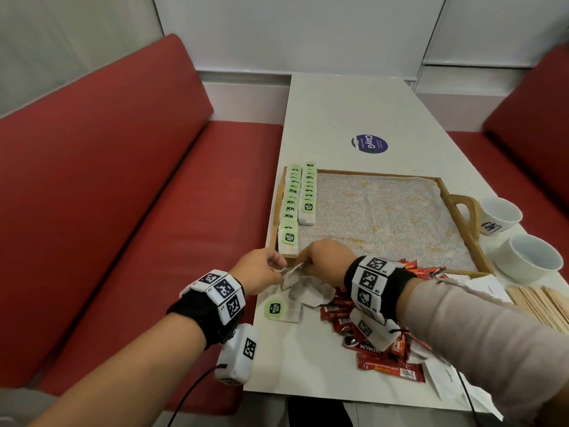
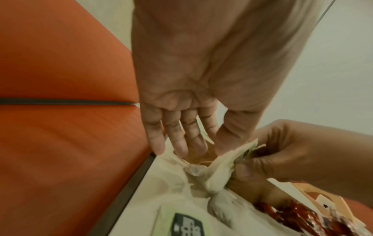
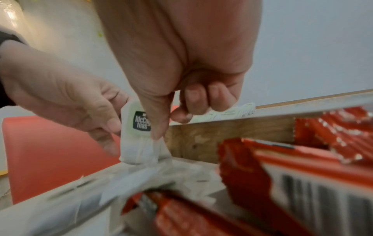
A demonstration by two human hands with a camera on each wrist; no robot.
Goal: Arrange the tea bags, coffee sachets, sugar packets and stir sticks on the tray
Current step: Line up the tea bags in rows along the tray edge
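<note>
Right now the counter (image 1: 354, 112) carries the tray (image 1: 458, 201), with two rows of tea bags (image 1: 303, 195) standing along its 9 o'clock side. Sachets (image 1: 388, 362) and sticks (image 1: 542, 303) lie loose at 5 o'clock. Both hands meet at the tray's 7 o'clock corner: the right hand (image 3: 161, 99) pinches one tea bag (image 3: 139, 132), while the left hand (image 2: 177, 131), fingers fairly straight, steadies it. Best to square the tag upward, then slot it upright against the shorter row.
</note>
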